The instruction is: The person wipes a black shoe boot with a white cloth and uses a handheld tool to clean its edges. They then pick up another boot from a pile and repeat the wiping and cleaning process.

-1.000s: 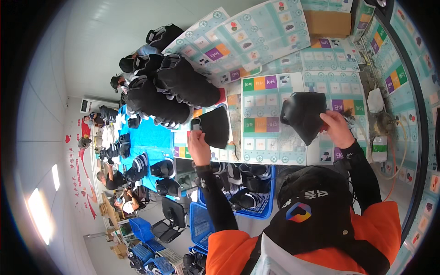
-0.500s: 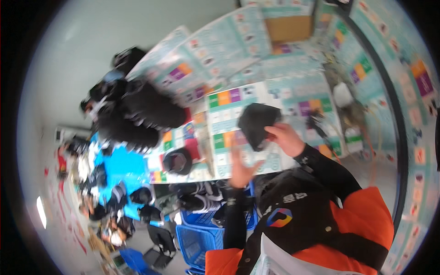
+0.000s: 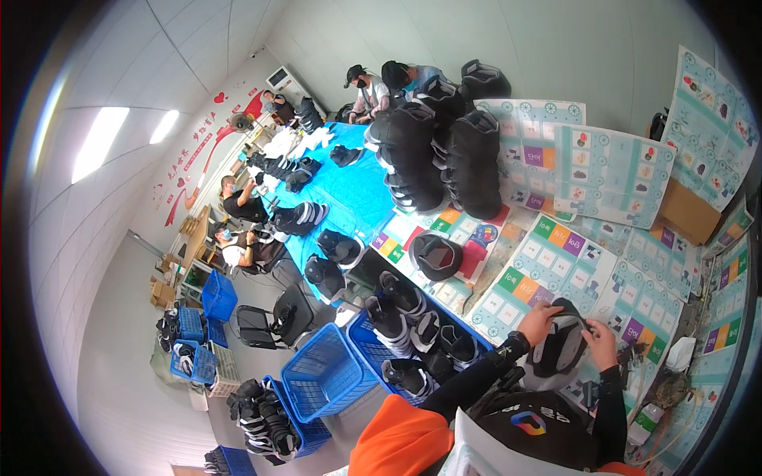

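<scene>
Left hand [image 3: 540, 322], right hand [image 3: 600, 346] grip cap [image 3: 558, 346] by its edge, one each side; probably best tensioned evenly, without creasing.

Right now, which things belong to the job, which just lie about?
In the job:
black-and-grey cap, in left hand and right hand
probably the stacked caps

Apparently just lying about:
cardboard box
black chair
white-and-green packet

Bright rectangular ceiling lights [image 3: 99, 144] upper left, pale panelled wall [image 3: 556, 47] at top, black chair [image 3: 292, 316] and grey floor [image 3: 248, 365] lower left
</scene>
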A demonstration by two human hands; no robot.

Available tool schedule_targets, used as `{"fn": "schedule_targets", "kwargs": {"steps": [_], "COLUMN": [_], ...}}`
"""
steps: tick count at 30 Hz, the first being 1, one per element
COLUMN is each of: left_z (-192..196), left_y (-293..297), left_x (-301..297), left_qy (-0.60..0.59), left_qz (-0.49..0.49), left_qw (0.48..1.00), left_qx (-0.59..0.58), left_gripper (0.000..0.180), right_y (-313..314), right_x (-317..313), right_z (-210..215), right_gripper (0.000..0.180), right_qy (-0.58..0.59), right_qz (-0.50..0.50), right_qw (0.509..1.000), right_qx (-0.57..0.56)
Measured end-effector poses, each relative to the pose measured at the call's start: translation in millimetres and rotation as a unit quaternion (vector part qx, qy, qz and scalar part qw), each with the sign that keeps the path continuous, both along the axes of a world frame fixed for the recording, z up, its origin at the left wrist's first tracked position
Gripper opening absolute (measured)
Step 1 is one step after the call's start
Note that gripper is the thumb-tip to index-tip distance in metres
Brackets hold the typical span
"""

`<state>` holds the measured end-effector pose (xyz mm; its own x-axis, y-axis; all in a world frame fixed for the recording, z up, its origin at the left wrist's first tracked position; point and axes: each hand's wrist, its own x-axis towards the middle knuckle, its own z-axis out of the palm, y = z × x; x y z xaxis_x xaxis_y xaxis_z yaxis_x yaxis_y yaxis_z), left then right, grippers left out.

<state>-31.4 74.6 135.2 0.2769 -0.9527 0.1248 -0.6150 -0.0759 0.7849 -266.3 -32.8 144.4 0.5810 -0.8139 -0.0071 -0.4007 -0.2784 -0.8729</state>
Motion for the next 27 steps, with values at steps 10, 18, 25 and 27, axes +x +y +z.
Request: {"fn": "schedule_targets", "kwargs": {"steps": [10, 18, 25, 27], "left_z": [4.8, 34.0, 50.1, 43.9], "left_y": [-5.1, -6.3, -1.7, -3.1], "left_x": [-7.8, -11.6, -18.0, -19.7], "left_qy": [0.070, 0.061, 0.019, 0.018], "left_qz": [-0.013, -0.018, 0.009, 0.042], "left_qw": [0.997, 0.998, 1.000, 0.998], "left_qx": [-0.013, 0.012, 0.023, 0.031], "left_gripper": [0.027, 0.027, 0.026, 0.027], "right_y": [2.7, -1.2, 4.8, 7.4], "right_x": [-22.8, -31.8, -25.4, -22.4], "right_z": [-55.0, -53.8, -36.2, -28.7], "right_gripper": [0.018, 0.017, 0.017, 0.017], "right_qy": [-0.059, -0.080, -0.035, -0.032], "right_qz": [-0.115, -0.119, -0.144, -0.146], "right_qw": [0.992, 0.989, 0.988, 0.987], "right_qx": [-0.014, -0.025, -0.046, -0.064]}}
